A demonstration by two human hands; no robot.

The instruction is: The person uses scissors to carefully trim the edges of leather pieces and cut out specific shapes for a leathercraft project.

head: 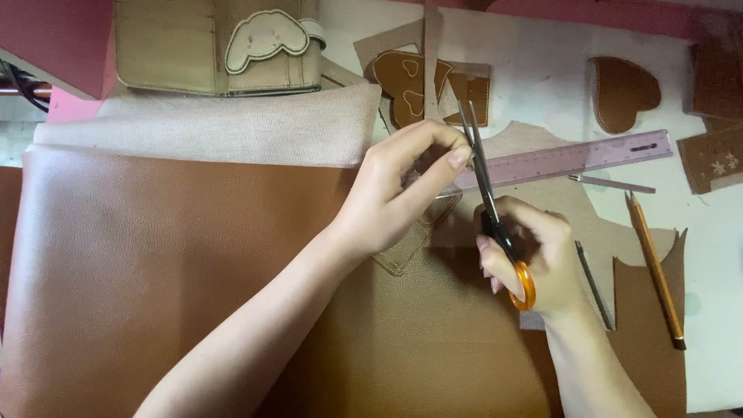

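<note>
Your right hand (pixel 534 263) grips orange-handled scissors (pixel 487 201), blades up, nearly shut | left hand (pixel 402 190) pinches a small clear-edged piece (pixel 410 248) over the brown leather sheet (pixel 170 271) | cut heart pieces (pixel 623 93) lie on the worktop (pixel 542 70); trimming looks unfinished.

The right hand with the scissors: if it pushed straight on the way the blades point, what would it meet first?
Most likely the thin strip just past the blade tips of the scissors in the right hand, then the brown heart-stitched pieces; depth is unclear.
</note>
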